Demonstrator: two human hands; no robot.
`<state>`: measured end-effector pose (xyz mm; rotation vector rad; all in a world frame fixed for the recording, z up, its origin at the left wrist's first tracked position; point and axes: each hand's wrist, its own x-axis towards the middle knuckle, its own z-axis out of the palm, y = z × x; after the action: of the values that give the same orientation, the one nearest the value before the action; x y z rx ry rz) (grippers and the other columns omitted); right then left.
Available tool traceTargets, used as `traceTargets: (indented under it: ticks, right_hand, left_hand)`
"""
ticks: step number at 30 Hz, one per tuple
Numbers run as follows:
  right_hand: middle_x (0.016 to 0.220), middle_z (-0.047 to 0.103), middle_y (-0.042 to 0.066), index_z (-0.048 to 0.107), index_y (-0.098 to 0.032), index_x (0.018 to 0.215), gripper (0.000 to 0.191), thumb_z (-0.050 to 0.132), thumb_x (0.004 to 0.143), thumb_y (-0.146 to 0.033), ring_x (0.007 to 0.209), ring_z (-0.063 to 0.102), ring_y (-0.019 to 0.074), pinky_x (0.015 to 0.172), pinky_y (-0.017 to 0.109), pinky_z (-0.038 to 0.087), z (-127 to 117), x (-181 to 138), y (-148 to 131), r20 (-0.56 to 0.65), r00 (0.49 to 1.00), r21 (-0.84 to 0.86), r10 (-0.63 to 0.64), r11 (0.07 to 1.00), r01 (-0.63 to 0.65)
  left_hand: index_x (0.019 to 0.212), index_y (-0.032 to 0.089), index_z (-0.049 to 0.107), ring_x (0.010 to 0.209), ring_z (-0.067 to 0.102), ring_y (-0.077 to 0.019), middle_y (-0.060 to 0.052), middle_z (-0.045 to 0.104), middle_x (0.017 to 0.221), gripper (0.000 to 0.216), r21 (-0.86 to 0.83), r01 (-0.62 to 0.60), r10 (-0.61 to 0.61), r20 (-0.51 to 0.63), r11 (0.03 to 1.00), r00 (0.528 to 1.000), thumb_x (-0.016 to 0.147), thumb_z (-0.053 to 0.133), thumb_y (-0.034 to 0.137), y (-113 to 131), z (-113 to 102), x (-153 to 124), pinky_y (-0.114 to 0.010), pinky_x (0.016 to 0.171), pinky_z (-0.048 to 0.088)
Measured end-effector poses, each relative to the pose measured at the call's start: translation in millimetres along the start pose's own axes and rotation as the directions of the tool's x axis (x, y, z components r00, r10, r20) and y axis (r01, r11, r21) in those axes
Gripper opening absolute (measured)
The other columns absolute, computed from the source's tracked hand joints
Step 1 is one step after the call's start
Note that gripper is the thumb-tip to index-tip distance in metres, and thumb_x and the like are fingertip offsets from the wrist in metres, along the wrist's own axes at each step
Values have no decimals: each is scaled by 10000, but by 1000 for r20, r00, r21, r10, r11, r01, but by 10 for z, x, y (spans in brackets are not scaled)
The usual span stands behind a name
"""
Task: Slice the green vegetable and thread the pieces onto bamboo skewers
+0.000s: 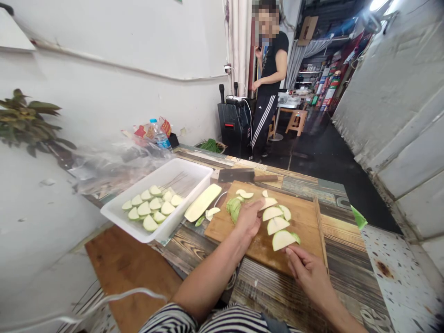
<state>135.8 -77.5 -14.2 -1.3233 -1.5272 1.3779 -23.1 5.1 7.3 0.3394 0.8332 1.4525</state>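
Note:
Over the wooden cutting board (249,252), my right hand (307,268) is closed in a pinch at the near end of a skewer mostly hidden by a row of half-round zucchini slices (277,225). At the far end of that row, the fingers of my left hand (248,219) are closed on a zucchini slice (268,202). Left of this hand lies a fanned pile of cut zucchini (234,209). A few loose slices (246,195) rest behind it. Thin wooden skewers (321,231) lie along the board's right edge.
A white tray (194,172) holds skewered zucchini slices, left of a long cut zucchini piece (203,202). Behind the board lies a cleaver (237,175). Plastic bags (118,162) and a water bottle (160,136) sit far left. A person (270,69) stands beyond the table beside a black speaker (234,125).

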Motion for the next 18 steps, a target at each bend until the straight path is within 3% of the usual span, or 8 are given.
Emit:
traceTargets:
  ticks: [9,14,18]
  right_hand:
    - [482,288,-77,587,-136,880,373,477,820,-487,429,253,81,405,223,172,0,63,156,-18,1000,27,-9,1000,10]
    - [510,316,-63,604,-151,924,366,485,820,-481,462,289,92,424,220,218,-42,120,212,-73,997,-18,-7,1000,5]
    - [517,346,-53,624,-159,907,362,500,807,-484,471,316,98,423,219,240,-63,139,194,-103,994,-46,-33,999,28]
  left_hand:
    - [803,61,674,707,653,-192,-123,694,778,199,5,-17,17,33,1000,999,652,683,189,-32,18,-24,-306,723,514]
    - [880,116,665,865,637,-208,-101,687,903,237,-44,-120,125,153,992,980,719,650,290,26,79,-118,-337,817,490]
    - [913,136,668,917,621,-218,-85,684,930,252,-19,-174,175,156,985,972,736,624,309,101,101,-166,-341,824,487]
